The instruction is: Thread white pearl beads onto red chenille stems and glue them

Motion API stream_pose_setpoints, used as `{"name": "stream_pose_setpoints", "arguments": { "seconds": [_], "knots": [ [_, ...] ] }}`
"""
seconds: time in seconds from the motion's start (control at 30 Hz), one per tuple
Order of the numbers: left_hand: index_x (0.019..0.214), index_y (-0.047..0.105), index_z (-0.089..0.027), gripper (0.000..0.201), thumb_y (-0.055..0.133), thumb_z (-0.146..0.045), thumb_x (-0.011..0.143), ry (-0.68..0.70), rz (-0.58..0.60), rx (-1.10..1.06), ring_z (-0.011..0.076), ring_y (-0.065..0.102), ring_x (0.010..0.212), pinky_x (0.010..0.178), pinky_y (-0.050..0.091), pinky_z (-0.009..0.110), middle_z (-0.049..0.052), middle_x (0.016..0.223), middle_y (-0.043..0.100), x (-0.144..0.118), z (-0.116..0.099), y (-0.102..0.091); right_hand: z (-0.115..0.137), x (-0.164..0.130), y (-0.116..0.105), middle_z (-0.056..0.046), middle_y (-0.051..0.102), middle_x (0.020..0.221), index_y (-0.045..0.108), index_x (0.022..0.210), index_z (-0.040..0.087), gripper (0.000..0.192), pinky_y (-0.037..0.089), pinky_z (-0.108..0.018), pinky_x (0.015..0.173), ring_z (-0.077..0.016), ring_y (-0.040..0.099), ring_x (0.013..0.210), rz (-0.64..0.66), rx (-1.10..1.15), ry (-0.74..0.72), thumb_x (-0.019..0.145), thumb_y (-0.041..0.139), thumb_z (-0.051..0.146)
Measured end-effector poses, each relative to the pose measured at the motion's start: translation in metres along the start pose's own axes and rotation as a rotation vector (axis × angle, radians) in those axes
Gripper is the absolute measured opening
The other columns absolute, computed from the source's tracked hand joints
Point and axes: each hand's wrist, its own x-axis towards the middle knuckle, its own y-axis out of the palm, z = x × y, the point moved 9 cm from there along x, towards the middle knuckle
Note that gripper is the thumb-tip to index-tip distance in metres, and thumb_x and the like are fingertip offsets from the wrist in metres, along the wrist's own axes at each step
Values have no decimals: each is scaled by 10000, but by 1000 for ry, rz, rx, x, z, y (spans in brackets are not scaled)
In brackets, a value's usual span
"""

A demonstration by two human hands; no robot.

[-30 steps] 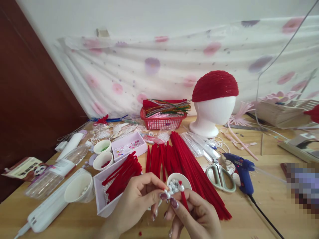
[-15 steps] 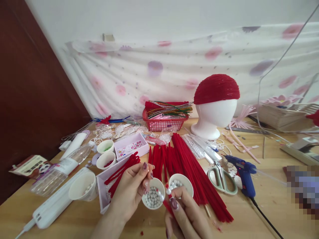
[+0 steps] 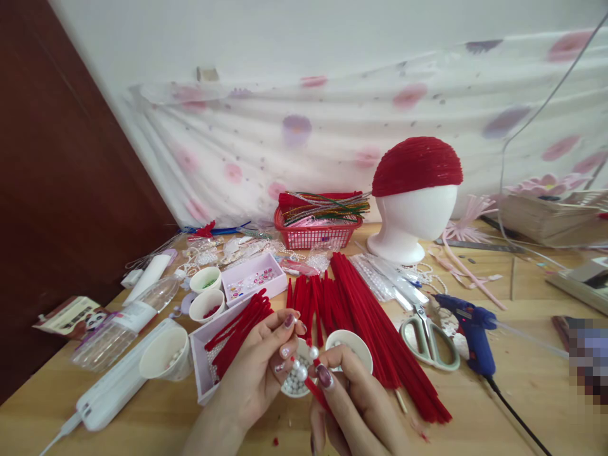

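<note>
My left hand is pinched around a small white pearl bead held between thumb and forefinger. Red pipe cleaner pieces are gripped in my right hand, their tips fitted with white pearl beads. The two hands are close together, the right fingertips just below and right of the left ones. Under them stands a paper cup of pearl beads, partly covered by my fingers. A second white cup sits behind my right hand, its contents mostly hidden.
Long red pipe cleaners fan across the middle. Scissors and a blue glue gun lie right. Behind are a red basket and a white foam head with a red cap. Left stand a lilac tray and a power strip.
My right hand has moved slightly left and up, bringing the pearl-tipped pipe cleaners closer to my left hand. The left hand still pinches the bead. The view has shifted a little.
</note>
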Motion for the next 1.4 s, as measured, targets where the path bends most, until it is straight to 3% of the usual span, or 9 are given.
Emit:
{"name": "stream_pose_setpoints", "arguments": {
  "seconds": [0.17, 0.5, 0.83, 1.4],
  "knots": [
    [769, 704, -120, 248, 877, -274, 680, -6, 109, 16, 38, 518, 503, 489, 440, 137, -22, 620, 599, -4, 3, 13, 5, 0, 7, 40, 521, 528, 622, 924, 218, 413, 278, -177, 445, -90, 481, 455, 26, 14, -3, 846, 653, 622],
    [723, 698, -126, 236, 811, -330, 764, -6, 189, 42, 51, 543, 535, 521, 452, 141, -6, 651, 614, -7, 7, 23, 3, 0, 12, 20, 584, 525, 510, 870, 212, 478, 86, -163, 355, -25, 253, 355, 79, -28, 123, 884, 537, 689],
    [749, 678, -140, 244, 821, -338, 750, -23, 171, 48, 47, 530, 537, 518, 436, 141, -21, 662, 595, -7, 12, 19, -1, 3, 10, 63, 481, 481, 475, 868, 210, 497, 131, -155, 344, -38, 286, 350, 113, -12, 132, 881, 518, 705],
    [753, 703, -150, 250, 819, -372, 745, 93, 227, 402, 53, 558, 584, 555, 442, 135, -16, 677, 635, -5, -12, 18, 2, 1, 5, 12, 605, 516, 537, 867, 203, 406, 122, -169, 331, -37, 313, 337, 110, -58, 115, 936, 516, 603]
  ]
}}
